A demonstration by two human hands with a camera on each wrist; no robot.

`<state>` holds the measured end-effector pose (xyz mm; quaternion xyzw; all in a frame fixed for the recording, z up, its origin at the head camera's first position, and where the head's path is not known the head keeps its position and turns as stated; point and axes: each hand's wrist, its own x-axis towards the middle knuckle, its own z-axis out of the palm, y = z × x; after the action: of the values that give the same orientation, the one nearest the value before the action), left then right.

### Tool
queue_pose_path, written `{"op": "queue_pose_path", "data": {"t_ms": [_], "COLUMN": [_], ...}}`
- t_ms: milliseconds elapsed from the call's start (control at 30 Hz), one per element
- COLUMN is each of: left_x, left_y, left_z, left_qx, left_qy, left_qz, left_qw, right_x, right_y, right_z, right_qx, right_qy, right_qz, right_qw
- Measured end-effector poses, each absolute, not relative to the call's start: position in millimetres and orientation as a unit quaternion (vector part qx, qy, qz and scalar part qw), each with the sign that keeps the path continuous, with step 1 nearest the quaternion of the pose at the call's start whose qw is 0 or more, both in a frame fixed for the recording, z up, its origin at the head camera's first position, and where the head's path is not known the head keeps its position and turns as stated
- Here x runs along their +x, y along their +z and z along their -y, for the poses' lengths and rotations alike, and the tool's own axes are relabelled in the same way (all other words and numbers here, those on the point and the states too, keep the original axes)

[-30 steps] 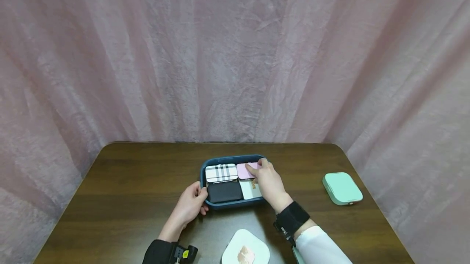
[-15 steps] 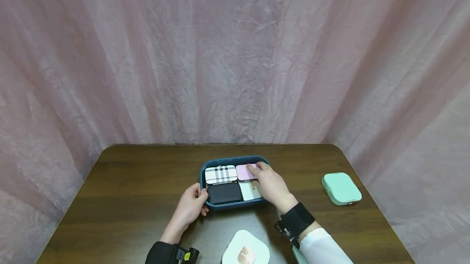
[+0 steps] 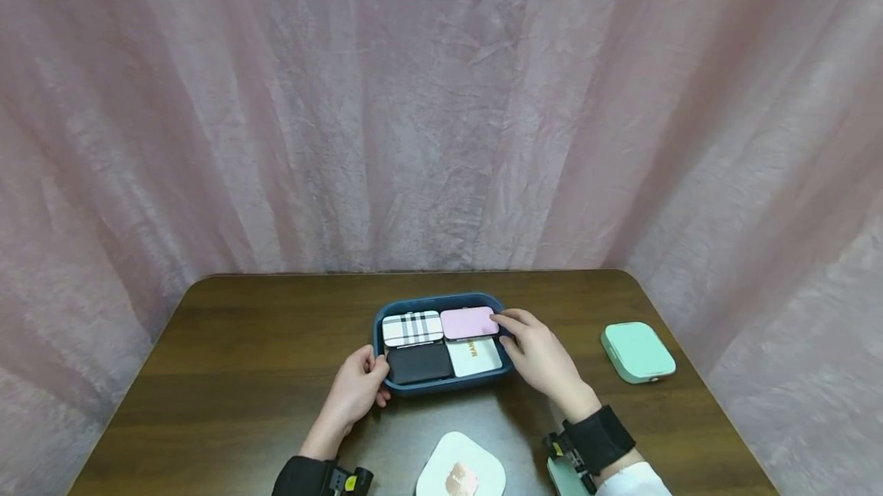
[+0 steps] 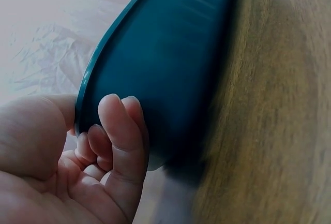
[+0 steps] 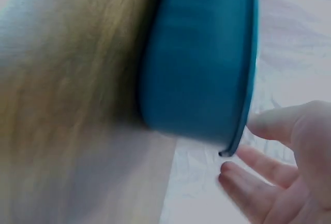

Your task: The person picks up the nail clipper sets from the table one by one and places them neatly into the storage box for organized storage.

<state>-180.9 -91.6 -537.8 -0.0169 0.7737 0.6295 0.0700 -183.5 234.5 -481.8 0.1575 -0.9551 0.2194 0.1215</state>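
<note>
A dark blue oblong bin (image 3: pixel 441 385) stands on the table. Inside lie a plaid case (image 3: pixel 412 329), a pink case (image 3: pixel 469 322), a black case (image 3: pixel 419 363) and a white flat box (image 3: pixel 473 356) with gold lettering. My left hand (image 3: pixel 355 385) grips the bin's left end, thumb at the rim and fingers curled against the outer wall, as the left wrist view shows. At the opposite end is my right hand (image 3: pixel 545 356), its fingers spread loosely by the rim. In the right wrist view, the right hand's fingers (image 5: pixel 274 123) lie close to the bin's edge; firm contact is unclear.
A mint green case (image 3: pixel 638 352) rests near the table's right side. In front of the bin lies a white rounded case (image 3: pixel 461 465) with a beige patch. Another pale green item (image 3: pixel 567 478) is partly hidden beneath the right wrist. A pink curtain (image 3: pixel 441 113) hangs behind the table.
My right hand has lifted off the pink case and moved right to the bin's right end, uncovering the pink case and white box. The left hand keeps its hold.
</note>
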Motion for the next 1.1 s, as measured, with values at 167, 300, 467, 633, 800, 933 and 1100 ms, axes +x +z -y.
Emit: {"op": "queue_pose_path", "data": {"t_ms": [167, 300, 467, 633, 800, 933, 1100], "left_x": [-181, -180, -180, -180, -181, -181, -181], "left_y": [-539, -539, -539, -539, -538, -537, -537], "left_z": [92, 92, 92, 93, 93, 93, 93], "left_qx": [-0.014, -0.013, -0.014, -0.010, -0.010, -0.011, -0.016], "left_qy": [0.630, 0.631, 0.631, 0.632, 0.632, 0.630, 0.627], "left_qz": [-0.773, -0.773, -0.772, -0.772, -0.771, -0.773, -0.776], "left_qw": [0.069, 0.070, 0.070, 0.066, 0.071, 0.071, 0.074], "right_x": [-162, -142, -112, -85, -59, -47, -39], "right_y": [-484, -486, -483, -480, -480, -485, -496], "right_z": [-250, -264, -279, -290, -300, -306, -308], "right_qx": [0.133, 0.119, 0.091, 0.062, 0.028, 0.010, -0.031], "right_qy": [0.241, 0.251, 0.252, 0.257, 0.244, 0.241, 0.215], "right_qz": [0.958, 0.959, 0.963, 0.964, 0.966, 0.963, 0.964], "right_qw": [0.077, 0.054, 0.011, -0.036, -0.080, -0.124, -0.152]}}
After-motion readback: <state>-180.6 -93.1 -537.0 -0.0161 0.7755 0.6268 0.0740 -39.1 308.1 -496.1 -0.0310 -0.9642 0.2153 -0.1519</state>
